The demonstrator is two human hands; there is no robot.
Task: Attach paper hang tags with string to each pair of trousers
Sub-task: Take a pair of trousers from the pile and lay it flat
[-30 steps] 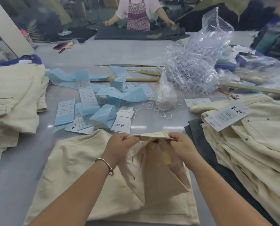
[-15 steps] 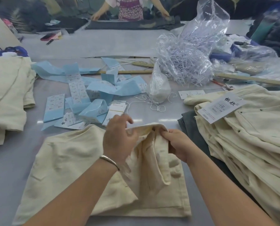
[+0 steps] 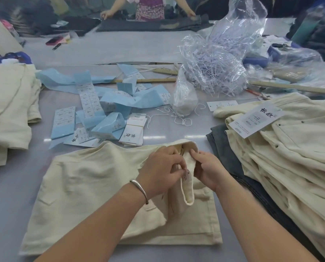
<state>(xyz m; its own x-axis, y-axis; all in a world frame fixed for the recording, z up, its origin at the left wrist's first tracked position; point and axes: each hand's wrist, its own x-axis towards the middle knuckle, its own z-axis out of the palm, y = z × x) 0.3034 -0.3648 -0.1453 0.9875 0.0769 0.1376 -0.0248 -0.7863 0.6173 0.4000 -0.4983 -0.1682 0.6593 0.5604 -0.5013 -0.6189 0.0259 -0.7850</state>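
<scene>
Folded cream trousers [image 3: 93, 186] lie on the grey table in front of me. My left hand [image 3: 161, 171] and my right hand [image 3: 205, 171] both pinch the turned-up waistband at the trousers' right side, where a small sewn label [image 3: 186, 175] shows between my fingers. Behind the trousers, a small stack of white paper hang tags [image 3: 133, 132] sits on the table. Loose white strings [image 3: 176, 116] lie a little further back, beside a small clear bag [image 3: 184, 97].
A pile of cream trousers [image 3: 294, 154] with a hang tag [image 3: 256, 118] on top fills the right side, over dark denim [image 3: 226, 148]. More cream trousers [image 3: 8, 110] lie left. Blue label strips [image 3: 93, 103] and a big plastic bag [image 3: 218, 63] sit further back. A person [image 3: 148, 6] works across the table.
The raised flap of fabric has come down and been folded over. My hands have closed in together on the waistband, and the sewn label now shows between them.
</scene>
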